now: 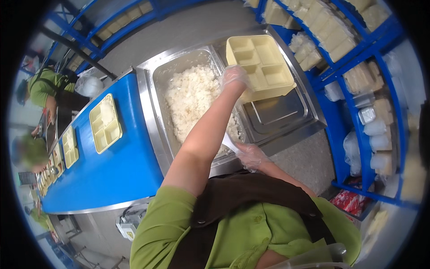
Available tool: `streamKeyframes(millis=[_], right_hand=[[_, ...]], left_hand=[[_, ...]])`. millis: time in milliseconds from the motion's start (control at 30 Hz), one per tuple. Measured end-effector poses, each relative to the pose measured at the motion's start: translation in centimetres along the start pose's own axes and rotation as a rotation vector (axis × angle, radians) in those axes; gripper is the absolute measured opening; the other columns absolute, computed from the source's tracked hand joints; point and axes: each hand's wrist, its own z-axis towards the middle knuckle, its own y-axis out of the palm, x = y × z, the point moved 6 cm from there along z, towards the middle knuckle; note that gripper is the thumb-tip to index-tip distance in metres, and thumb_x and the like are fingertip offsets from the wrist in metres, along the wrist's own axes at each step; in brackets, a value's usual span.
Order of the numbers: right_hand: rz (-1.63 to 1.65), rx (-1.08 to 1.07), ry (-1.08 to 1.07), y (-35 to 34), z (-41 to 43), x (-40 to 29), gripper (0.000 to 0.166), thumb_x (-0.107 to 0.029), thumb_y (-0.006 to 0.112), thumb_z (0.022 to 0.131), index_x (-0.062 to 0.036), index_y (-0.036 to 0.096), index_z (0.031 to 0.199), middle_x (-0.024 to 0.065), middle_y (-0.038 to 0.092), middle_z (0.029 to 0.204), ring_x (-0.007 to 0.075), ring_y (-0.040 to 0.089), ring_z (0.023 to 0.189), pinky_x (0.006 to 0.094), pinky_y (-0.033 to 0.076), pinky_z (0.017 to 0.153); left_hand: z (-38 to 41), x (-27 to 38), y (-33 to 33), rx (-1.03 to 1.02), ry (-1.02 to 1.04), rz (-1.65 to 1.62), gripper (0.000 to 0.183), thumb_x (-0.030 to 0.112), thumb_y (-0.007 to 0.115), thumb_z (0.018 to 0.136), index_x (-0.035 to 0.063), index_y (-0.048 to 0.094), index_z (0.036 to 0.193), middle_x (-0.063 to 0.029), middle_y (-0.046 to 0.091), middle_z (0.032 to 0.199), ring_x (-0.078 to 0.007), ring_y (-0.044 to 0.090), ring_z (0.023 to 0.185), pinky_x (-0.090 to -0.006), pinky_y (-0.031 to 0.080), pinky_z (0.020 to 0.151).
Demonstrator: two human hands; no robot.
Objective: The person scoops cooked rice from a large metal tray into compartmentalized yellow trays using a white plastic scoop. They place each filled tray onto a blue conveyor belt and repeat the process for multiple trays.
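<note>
My left hand [236,79], in a clear plastic glove, reaches across to the near left side of a stack of pale yellow compartment trays [277,74]. Its fingers are blurred, so their grip on the stack's edge is unclear. Lower down, my gloved right hand [253,156] grips the handle of a white rice paddle [229,142]. My left forearm hides part of the paddle. Cooked white rice [191,97] is heaped in a deep steel pan [158,80] under and beside my left arm.
Left of the pan runs a blue conveyor belt [134,164]. On it are a tray with rice [105,124] and another filled tray [70,148]. A steel lid [278,114] lies under the stack. Blue shelving [339,134] stands right; co-workers [50,84] stand far left.
</note>
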Motion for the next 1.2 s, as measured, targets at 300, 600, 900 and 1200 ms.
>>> streamKeyframes(millis=[300, 600, 900, 1200], right_hand=[[0.123, -0.130, 0.071, -0.7, 1.7, 0.1, 0.032, -0.010, 0.045, 0.083, -0.0077, 0.047, 0.115, 0.0008, 0.048, 0.059, 0.0094, 0.047, 0.048, 0.0259, 0.041, 0.044], [0.137, -0.168, 0.279, 1.5, 11.9, -3.1, 0.012, -0.012, 0.047, 0.079, -0.0010, 0.054, 0.078, 0.0078, 0.051, 0.054, 0.0150, 0.048, 0.041, 0.0298, 0.038, 0.036], [0.251, -0.072, 0.033, 7.6, 28.5, -0.3, 0.015, -0.015, 0.051, 0.077, -0.0044, 0.054, 0.067, 0.0066, 0.050, 0.055, 0.0177, 0.049, 0.043, 0.0337, 0.036, 0.038], [-0.706, -0.072, -0.432, 8.5, 38.9, -2.3, 0.013, -0.016, 0.050, 0.079, -0.0058, 0.058, 0.080, 0.0046, 0.051, 0.058, 0.0157, 0.050, 0.046, 0.0336, 0.040, 0.041]], left_hand=[[-0.1, 0.6, -5.5, 0.113, 0.182, -0.170, 0.016, 0.007, 0.052, 0.076, 0.0053, 0.062, 0.088, -0.0123, 0.062, 0.085, -0.0242, 0.060, 0.074, -0.0325, 0.049, 0.066], [-18.3, -31.2, -6.1, 0.788, -0.567, -1.196, 0.017, 0.013, 0.061, 0.077, 0.0033, 0.060, 0.091, -0.0082, 0.062, 0.084, -0.0175, 0.059, 0.073, -0.0270, 0.048, 0.063], [-38.8, -34.6, 2.8, 0.699, -1.252, -0.964, 0.024, 0.008, 0.052, 0.072, 0.0003, 0.057, 0.093, -0.0077, 0.058, 0.076, -0.0194, 0.055, 0.062, -0.0309, 0.046, 0.053], [-37.7, -34.6, 3.0, 0.909, -1.024, -1.477, 0.052, -0.010, 0.041, 0.069, 0.0001, 0.043, 0.120, -0.0112, 0.058, 0.089, -0.0194, 0.058, 0.068, -0.0271, 0.049, 0.055]])
